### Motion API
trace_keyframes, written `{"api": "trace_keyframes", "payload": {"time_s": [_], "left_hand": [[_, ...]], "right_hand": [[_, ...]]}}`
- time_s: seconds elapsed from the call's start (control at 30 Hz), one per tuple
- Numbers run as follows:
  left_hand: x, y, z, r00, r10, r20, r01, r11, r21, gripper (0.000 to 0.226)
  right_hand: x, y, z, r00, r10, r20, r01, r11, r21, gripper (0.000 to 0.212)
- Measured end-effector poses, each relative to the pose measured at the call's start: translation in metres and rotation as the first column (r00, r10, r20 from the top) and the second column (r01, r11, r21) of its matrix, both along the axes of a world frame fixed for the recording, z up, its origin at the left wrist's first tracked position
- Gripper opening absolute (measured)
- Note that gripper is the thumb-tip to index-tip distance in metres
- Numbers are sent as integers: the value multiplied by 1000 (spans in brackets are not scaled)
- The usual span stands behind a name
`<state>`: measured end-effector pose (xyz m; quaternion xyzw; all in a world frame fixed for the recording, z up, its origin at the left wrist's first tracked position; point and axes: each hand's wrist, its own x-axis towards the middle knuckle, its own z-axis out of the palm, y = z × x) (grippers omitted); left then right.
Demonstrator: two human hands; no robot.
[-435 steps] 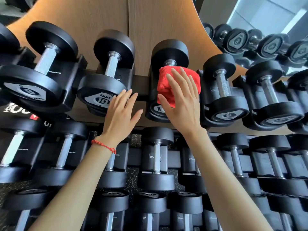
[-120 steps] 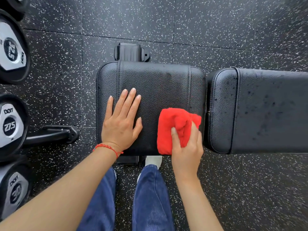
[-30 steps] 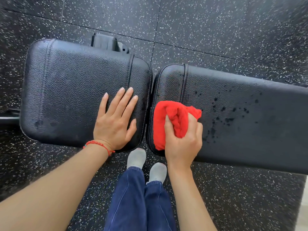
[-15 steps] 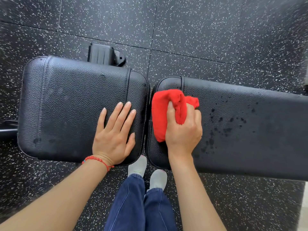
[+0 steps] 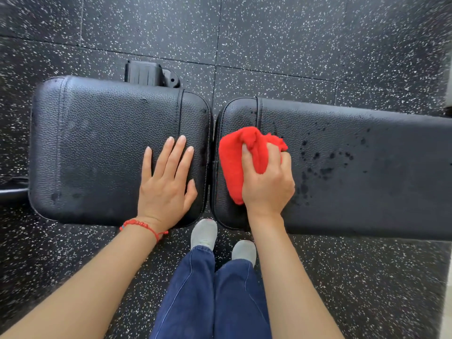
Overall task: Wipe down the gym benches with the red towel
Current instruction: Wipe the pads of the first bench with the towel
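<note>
A black padded gym bench lies across the view in two parts: a short seat pad [image 5: 97, 148] on the left and a long back pad [image 5: 367, 182] on the right. My right hand [image 5: 267, 182] grips a bunched red towel [image 5: 234, 157] and presses it on the left end of the long pad. Dark wet spots [image 5: 322, 165] dot the pad just right of the towel. My left hand [image 5: 166, 184] rests flat, fingers apart, on the right part of the seat pad. It wears a red bead bracelet [image 5: 144, 226].
Black rubber floor with white speckles [image 5: 269, 33] surrounds the bench. A black frame foot [image 5: 149, 74] sticks out behind the seat pad, and a metal bar [image 5: 12, 189] runs off at the left edge. My legs in blue jeans and grey shoes [image 5: 204, 232] stand at the bench's near side.
My right hand has drawn the towel back toward me over the left end of the long pad, after pushing it away half a second ago. My left hand stays flat on the seat pad.
</note>
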<state>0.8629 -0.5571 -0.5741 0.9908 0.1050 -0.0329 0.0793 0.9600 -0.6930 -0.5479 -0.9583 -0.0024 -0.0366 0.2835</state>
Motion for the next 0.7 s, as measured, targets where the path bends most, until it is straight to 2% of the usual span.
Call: {"api": "trace_keyframes", "payload": {"time_s": [0.13,0.27,0.43,0.57,0.7], "left_hand": [[5,-10,11,997,73,38,-70,995,-70,53],[24,-38,18,993,88,82,-76,987,-141,53],[50,-68,14,993,101,64,-85,974,-211,55],[58,-92,3,994,107,19,-101,974,-205,56],[58,-101,-7,989,145,33,-136,972,-191,56]], "right_hand": [[34,8,2,999,-45,-9,46,999,16,38],[51,-1,1,999,-4,-38,5,1000,25,39],[25,-43,-1,999,-17,-51,18,999,28,40],[-11,-85,1,999,17,-46,-17,1000,-3,43],[-6,-88,-3,998,6,-59,-6,1000,-10,40]]}}
